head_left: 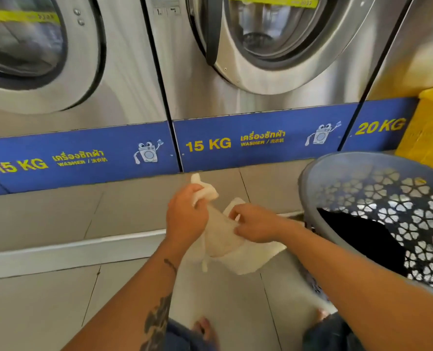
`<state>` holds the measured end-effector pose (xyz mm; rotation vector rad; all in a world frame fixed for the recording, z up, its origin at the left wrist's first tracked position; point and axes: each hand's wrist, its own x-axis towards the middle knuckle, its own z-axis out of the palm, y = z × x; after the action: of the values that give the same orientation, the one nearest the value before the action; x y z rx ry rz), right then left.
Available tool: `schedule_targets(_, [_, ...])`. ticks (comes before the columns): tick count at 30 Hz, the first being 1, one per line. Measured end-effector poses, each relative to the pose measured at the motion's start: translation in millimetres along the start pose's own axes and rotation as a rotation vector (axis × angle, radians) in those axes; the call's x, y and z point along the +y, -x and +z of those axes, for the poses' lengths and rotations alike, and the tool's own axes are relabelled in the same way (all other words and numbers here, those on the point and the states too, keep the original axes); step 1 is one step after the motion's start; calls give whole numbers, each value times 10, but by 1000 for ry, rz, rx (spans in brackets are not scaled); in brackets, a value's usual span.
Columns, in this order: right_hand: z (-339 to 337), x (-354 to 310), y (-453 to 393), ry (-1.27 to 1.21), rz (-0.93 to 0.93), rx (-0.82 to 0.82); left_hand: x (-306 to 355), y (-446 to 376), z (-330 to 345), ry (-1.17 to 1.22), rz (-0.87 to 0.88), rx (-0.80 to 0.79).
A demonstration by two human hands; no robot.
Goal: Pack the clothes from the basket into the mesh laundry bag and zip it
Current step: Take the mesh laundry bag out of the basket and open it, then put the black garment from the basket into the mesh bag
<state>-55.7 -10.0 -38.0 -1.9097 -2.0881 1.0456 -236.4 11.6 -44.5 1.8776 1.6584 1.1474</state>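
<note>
A white mesh laundry bag (225, 239) hangs in the air above the tiled floor, held between both hands. My left hand (186, 216) grips a bunched upper corner of the bag, with cloth sticking out above the fist. My right hand (254, 222) pinches the bag's upper edge beside it. A grey plastic laundry basket (309, 188) with flower-shaped holes stands at the right, close to my right forearm. Dark clothes (362, 239) lie inside it.
A row of steel front-loading washers (273, 46) with a blue base strip stands straight ahead. A yellow plastic basket (428, 127) sits at the far right against the machines. A low white step (71, 252) crosses the tiled floor. My bare feet and knees show at the bottom.
</note>
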Motion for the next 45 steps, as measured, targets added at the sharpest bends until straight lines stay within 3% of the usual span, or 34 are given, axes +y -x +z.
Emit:
schedule_targets(7, [-10, 128, -160, 66, 101, -33, -117, -16, 134, 15, -93, -113])
schedule_targets(13, [-145, 200, 63, 92, 203, 108, -4, 63, 253, -14, -54, -195])
schedule_targets(18, [-337, 293, 340, 121, 293, -82, 82, 97, 263, -22, -51, -196])
schedule_targets(20, [-452, 319, 379, 99, 278, -83, 176, 47, 282, -13, -34, -166])
schedule_targets(26, [-664, 400, 350, 9, 222, 54, 534, -203, 582, -6, -7, -160])
schedule_targets(32, [-985, 630, 484, -55, 199, 266, 734, -269, 1029, -21, -20, -357])
schedule_targets(37, [-1195, 1232, 686, -81, 351, 372, 747, -249, 1156, -38, 16, -520])
schedule_targets(39, [-1192, 1483, 709, -93, 432, 335, 738, -237, 1174, -44, 61, -543])
schedule_targets(41, [-1133, 1677, 716, -71, 513, 173, 762, -225, 1173, -40, 69, -555])
schedule_targets(45, [-960, 1978, 682, 231, 640, -155, 773, -212, 1159, -35, 110, -564])
